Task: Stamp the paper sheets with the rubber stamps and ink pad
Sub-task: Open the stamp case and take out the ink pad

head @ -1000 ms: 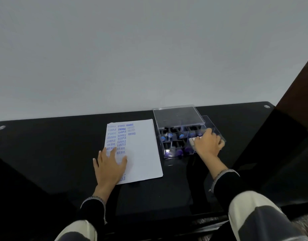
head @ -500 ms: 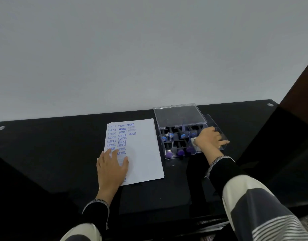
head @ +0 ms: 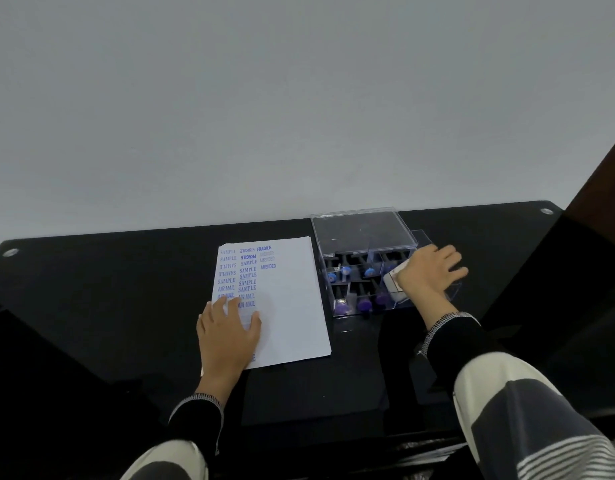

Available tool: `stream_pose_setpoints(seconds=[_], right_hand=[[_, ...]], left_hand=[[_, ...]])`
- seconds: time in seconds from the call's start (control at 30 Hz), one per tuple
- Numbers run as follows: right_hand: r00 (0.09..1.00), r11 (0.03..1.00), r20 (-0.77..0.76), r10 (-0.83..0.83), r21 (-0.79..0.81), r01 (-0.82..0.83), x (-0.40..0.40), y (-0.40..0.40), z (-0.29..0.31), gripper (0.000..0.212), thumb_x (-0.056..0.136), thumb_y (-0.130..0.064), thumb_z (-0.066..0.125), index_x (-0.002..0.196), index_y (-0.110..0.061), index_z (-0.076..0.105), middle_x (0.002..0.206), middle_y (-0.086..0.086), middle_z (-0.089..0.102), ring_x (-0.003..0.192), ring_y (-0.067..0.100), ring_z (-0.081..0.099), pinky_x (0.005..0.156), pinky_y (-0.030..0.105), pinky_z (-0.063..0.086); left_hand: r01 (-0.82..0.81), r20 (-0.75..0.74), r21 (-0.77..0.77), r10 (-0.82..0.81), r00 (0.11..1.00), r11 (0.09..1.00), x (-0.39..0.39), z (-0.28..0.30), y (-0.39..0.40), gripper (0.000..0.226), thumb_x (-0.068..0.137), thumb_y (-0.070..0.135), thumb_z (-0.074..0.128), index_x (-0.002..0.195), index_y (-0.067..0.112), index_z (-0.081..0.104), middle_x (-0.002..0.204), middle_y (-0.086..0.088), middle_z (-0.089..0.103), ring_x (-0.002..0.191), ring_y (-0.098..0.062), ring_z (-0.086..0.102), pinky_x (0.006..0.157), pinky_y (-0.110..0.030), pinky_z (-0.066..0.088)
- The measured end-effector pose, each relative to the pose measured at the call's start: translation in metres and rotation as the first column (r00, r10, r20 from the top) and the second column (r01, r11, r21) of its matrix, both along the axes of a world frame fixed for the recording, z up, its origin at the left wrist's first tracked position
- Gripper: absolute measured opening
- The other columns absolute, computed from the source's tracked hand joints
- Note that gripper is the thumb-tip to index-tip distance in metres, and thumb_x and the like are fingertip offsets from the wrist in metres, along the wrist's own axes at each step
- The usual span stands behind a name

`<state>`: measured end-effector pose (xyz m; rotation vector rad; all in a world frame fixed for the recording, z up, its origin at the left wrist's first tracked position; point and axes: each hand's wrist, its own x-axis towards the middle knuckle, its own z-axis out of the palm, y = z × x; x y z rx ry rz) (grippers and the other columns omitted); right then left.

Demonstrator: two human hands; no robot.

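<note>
A white paper sheet [head: 288, 306] lies on the black table, with blue stamped words in columns along its left part. My left hand [head: 228, 332] rests flat on the sheet's near left corner, fingers spread. To the right stands a clear plastic box [head: 365, 268] holding several rubber stamps with blue and purple handles [head: 363, 303]. My right hand [head: 429, 275] reaches into the box's right end, fingers extended over its right wall. A small white thing [head: 391, 285] shows just under the palm; whether the hand holds it is hidden.
The box's clear lid [head: 361, 232] stands open toward the wall. The black glass table [head: 108, 306] runs to a grey wall behind. A dark brown panel [head: 604, 181] rises at the right edge.
My right hand has shifted right inside the box and its fingers have spread out over the right wall. My left hand has stayed on the sheet.
</note>
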<state>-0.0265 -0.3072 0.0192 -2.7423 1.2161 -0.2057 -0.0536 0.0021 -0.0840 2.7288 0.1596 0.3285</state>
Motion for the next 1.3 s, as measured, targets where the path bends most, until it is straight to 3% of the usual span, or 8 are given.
stream_pose_setpoints(seconds=[0.27, 0.37, 0.43, 0.5, 0.63, 0.7, 1.0, 1.3], right_hand=[[0.897, 0.94, 0.322, 0.302, 0.057, -0.337, -0.015, 0.037, 0.006, 0.047, 0.085, -0.005, 0.065, 0.126, -0.006, 0.043, 0.128, 0.018, 0.05, 0.116, 0.034, 0.047, 0.09, 0.045, 0.044], [0.672, 0.896, 0.659, 0.339, -0.009, -0.443, -0.028, 0.052, 0.012, 0.034, 0.09, -0.006, 0.059, 0.123, -0.007, 0.049, 0.121, 0.013, 0.052, 0.105, 0.022, 0.048, 0.087, 0.036, 0.045], [0.482, 0.801, 0.846, 0.228, 0.118, -0.586, -0.041, 0.066, 0.018, 0.034, 0.092, -0.006, 0.056, 0.125, -0.011, 0.05, 0.119, 0.006, 0.052, 0.102, 0.013, 0.048, 0.086, 0.029, 0.046], [0.427, 0.647, 0.902, -0.071, 0.367, -0.668, -0.054, 0.081, 0.021, 0.038, 0.094, -0.005, 0.056, 0.128, -0.02, 0.049, 0.112, -0.001, 0.056, 0.099, 0.012, 0.058, 0.083, 0.029, 0.053], [0.694, -0.121, 0.4, -0.599, 0.811, -0.572, -0.069, 0.101, -0.001, 0.033, 0.098, -0.005, 0.049, 0.13, -0.011, 0.047, 0.1, 0.007, 0.061, 0.088, 0.019, 0.062, 0.072, 0.035, 0.054], [0.78, -0.285, 0.28, -0.56, 0.819, -0.499, -0.075, 0.103, -0.019, 0.032, 0.099, -0.004, 0.046, 0.131, -0.001, 0.046, 0.102, 0.016, 0.061, 0.087, 0.022, 0.061, 0.068, 0.032, 0.051], [0.924, -0.278, 0.289, -0.25, 0.893, -0.354, -0.094, 0.105, -0.032, 0.022, 0.099, -0.005, 0.048, 0.103, 0.013, 0.059, 0.094, 0.021, 0.067, 0.077, 0.02, 0.067, 0.057, 0.022, 0.054], [0.895, -0.375, 0.371, -0.246, 0.815, -0.441, -0.101, 0.109, -0.04, 0.029, 0.098, -0.019, 0.05, 0.101, 0.006, 0.064, 0.103, 0.018, 0.07, 0.099, 0.027, 0.066, 0.101, 0.041, 0.047]], left_hand=[[0.137, 0.109, 0.196, -0.161, 0.981, 0.971, 0.004, 0.009, -0.007, 0.021, 0.085, 0.019, 0.066, 0.105, 0.013, 0.068, 0.109, -0.009, 0.066, 0.095, -0.031, 0.062, 0.078, -0.042, 0.05], [0.138, 0.037, 0.177, -0.147, 0.989, 0.974, 0.002, 0.016, -0.017, 0.026, 0.094, 0.018, 0.052, 0.118, 0.013, 0.061, 0.122, -0.006, 0.059, 0.106, -0.026, 0.056, 0.088, -0.037, 0.044], [0.182, 0.033, -0.106, -0.18, 0.983, 0.978, -0.005, 0.026, -0.026, 0.025, 0.099, 0.018, 0.047, 0.122, 0.019, 0.057, 0.13, 0.002, 0.052, 0.114, -0.015, 0.048, 0.096, -0.029, 0.039], [0.226, 0.025, -0.576, -0.259, 0.965, 0.786, -0.017, 0.045, -0.037, 0.023, 0.099, 0.021, 0.054, 0.121, 0.029, 0.056, 0.132, 0.009, 0.052, 0.114, -0.007, 0.05, 0.095, -0.021, 0.044], [0.274, 0.069, -0.895, -0.498, 0.865, 0.352, -0.044, 0.063, -0.052, 0.062, 0.085, 0.023, 0.074, 0.137, 0.039, 0.045, 0.137, 0.028, 0.049, 0.117, 0.001, 0.057, 0.087, -0.013, 0.048], [0.288, 0.098, -0.917, -0.543, 0.834, 0.277, -0.053, 0.06, -0.054, 0.074, 0.082, 0.02, 0.077, 0.142, 0.04, 0.039, 0.138, 0.031, 0.048, 0.119, 0.001, 0.056, 0.095, -0.019, 0.048], [0.14, 0.035, -0.973, -0.487, 0.873, 0.181, -0.066, 0.037, -0.047, 0.063, 0.08, 0.018, 0.074, 0.136, 0.032, 0.049, 0.13, 0.015, 0.062, 0.118, -0.006, 0.059, 0.094, -0.023, 0.048], [0.042, -0.042, -0.98, -0.41, 0.911, 0.193, -0.062, 0.033, -0.052, 0.065, 0.07, 0.038, 0.078, 0.129, 0.026, 0.052, 0.121, 0.01, 0.068, 0.115, -0.006, 0.061, 0.103, -0.033, 0.046]])
